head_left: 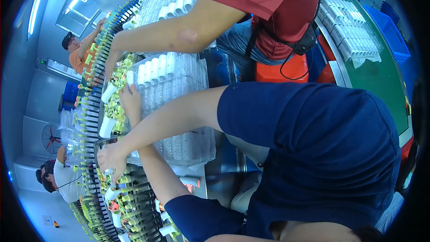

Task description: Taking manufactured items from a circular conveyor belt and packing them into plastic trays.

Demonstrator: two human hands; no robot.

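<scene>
My left hand [130,99] lies on a clear bag of white-capped plastic bottles [179,80], its fingers curled on a capped bottle at the bag's edge. My right arm crosses over the left. My right hand [111,157] is at the conveyor of green and yellow pegs [92,121], fingers closed around a small white bottle [109,170]. More white bottles [106,127] stand on pegs beside both hands.
A person in a red shirt [277,4] works close beside me, one arm [170,36] reaching to the conveyor. Two other people [76,49] [60,179] are across the line. Stacked bottles [354,31] and blue crates [389,27] are at the upper right.
</scene>
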